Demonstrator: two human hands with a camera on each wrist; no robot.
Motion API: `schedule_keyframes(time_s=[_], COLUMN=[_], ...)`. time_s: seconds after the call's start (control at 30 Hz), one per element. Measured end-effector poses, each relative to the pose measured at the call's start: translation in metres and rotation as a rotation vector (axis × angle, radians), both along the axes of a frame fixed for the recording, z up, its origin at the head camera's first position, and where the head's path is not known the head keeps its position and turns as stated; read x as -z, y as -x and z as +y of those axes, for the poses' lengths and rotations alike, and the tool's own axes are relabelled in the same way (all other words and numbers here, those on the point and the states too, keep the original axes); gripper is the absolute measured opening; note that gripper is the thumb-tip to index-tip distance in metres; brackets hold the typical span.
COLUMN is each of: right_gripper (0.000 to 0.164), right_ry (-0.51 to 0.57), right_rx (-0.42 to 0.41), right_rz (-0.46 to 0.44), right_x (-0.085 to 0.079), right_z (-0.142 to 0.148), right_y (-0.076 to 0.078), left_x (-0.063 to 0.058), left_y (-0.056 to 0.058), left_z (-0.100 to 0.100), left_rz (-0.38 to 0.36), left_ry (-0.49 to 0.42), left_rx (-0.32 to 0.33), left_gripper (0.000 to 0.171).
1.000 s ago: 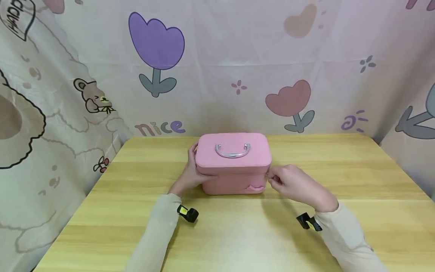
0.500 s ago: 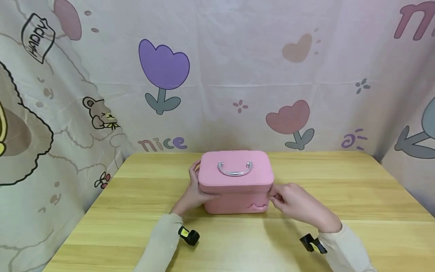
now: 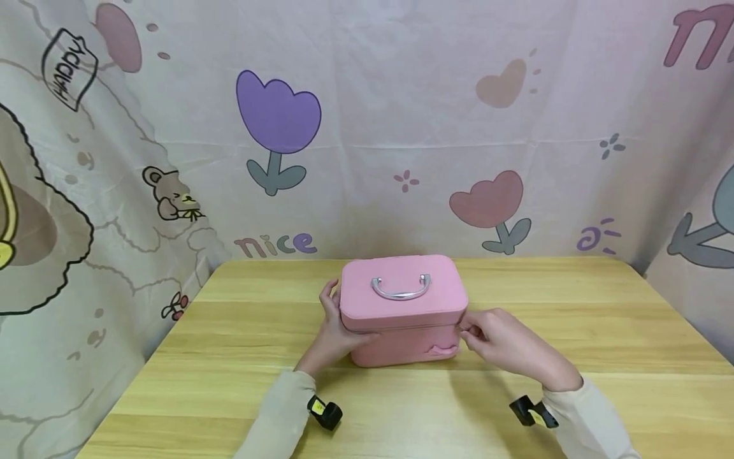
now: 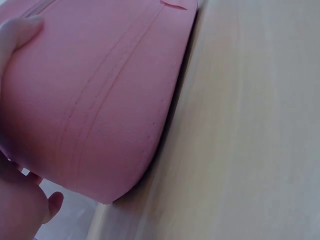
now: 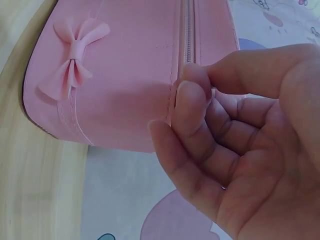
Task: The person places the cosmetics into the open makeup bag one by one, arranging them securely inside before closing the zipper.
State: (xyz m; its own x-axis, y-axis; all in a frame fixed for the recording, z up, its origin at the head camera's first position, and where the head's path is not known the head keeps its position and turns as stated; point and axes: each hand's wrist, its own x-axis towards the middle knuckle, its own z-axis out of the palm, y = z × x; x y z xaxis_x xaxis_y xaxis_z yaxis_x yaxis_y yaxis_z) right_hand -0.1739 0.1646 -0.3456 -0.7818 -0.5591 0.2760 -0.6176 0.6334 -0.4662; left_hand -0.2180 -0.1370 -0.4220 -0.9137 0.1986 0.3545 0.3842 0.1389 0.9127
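Observation:
A pink cosmetic case (image 3: 404,344) with a silver handle (image 3: 400,294) on its lid stands upright on the table, lid down. My left hand (image 3: 335,335) grips its left end, thumb across the front and the other fingers round the side. At the right front corner my right hand (image 3: 497,338) pinches the zipper pull between thumb and index finger; the fingertips hide the pull itself. In the right wrist view the zipper (image 5: 188,35) runs closed along the front up to those fingertips. A pink bow (image 5: 75,50) decorates the lower front.
The wooden table (image 3: 201,357) runs back to a printed cloth (image 3: 367,108), which also hangs at both sides. Small black cameras sit on the left wrist (image 3: 325,413) and the right wrist (image 3: 533,412).
The case has turned slightly, its left end now nearer, and shifted a little right with both hands. The head view has tilted up. Both hands keep their holds.

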Motion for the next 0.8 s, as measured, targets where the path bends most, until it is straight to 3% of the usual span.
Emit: schedule_keyframes(time_s=[0.2,0.53,0.67,0.8], right_gripper=[0.021,0.014,0.012,0.013], right_ry=[0.005,0.042,0.064,0.057], right_rx=[-0.008,0.002,-0.052,-0.126], right_rz=[-0.009,-0.073,-0.091,-0.044], right_x=[0.002,0.003,0.005,0.005], right_z=[0.0,0.005,-0.002,-0.02], right_y=[0.0,0.0,-0.001,-0.004], left_x=[0.001,-0.001,0.001,0.002], left_y=[-0.005,-0.001,-0.005,-0.008], left_z=[0.001,0.004,0.008,0.017], left_rz=[-0.021,-0.006,-0.019,0.018], left_ry=[0.003,0.001,-0.011,-0.008], left_rx=[-0.031,-0.008,-0.03,-0.008], left_gripper=[0.123,0.122,0.121,0.118])
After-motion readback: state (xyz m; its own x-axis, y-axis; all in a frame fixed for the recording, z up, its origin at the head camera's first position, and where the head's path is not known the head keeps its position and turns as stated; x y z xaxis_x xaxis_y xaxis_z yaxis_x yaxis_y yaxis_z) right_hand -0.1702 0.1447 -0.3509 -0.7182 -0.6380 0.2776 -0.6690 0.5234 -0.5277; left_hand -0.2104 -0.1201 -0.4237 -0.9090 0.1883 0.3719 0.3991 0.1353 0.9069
